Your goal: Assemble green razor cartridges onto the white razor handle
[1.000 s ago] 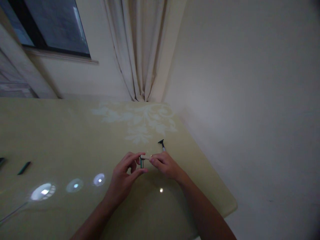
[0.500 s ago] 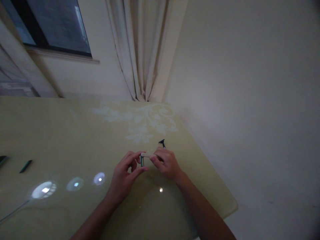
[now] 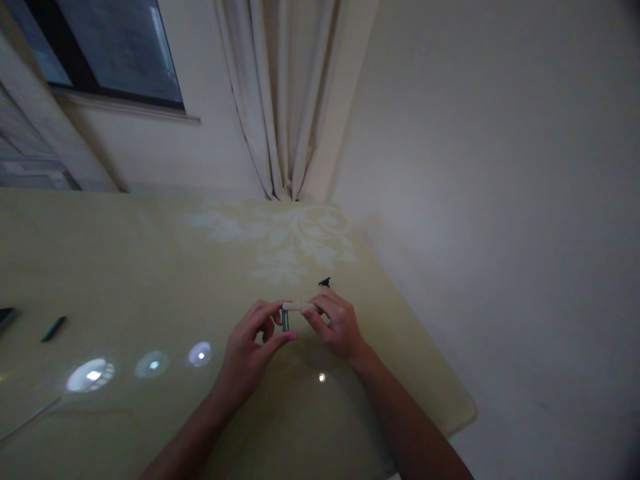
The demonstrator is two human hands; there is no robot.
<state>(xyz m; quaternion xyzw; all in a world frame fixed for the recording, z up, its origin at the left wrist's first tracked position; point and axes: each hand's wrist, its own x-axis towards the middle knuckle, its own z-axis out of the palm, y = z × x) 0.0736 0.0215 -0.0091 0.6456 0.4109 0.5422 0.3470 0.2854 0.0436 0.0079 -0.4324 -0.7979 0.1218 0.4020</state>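
My left hand (image 3: 253,343) pinches the ends of a small narrow dark-green piece (image 3: 285,319) between thumb and forefinger, holding it upright. From its top, a pale flat stick (image 3: 299,307), wooden-looking, runs level to my right hand (image 3: 337,327). The fingers and thumb of that hand are closed on the stick's right end. Whether the stick and the green piece are joined or only touching, I cannot tell. Just beyond my right knuckles shows a black T-shaped head (image 3: 325,282), like a razor's; my hand hides its lower part.
The pale green glossy table (image 3: 150,267) has a rounded right corner and lamp reflections. At far left lie a small dark-green strip (image 3: 53,329) and a darker piece (image 3: 6,317) cut off by the frame. A beige curtain (image 3: 280,100) hangs behind the table; a wall (image 3: 475,200) stands right.
My right hand has shifted slightly, showing more of the pale stick and covering more of the black head's neck. The left hand's hold is unchanged.
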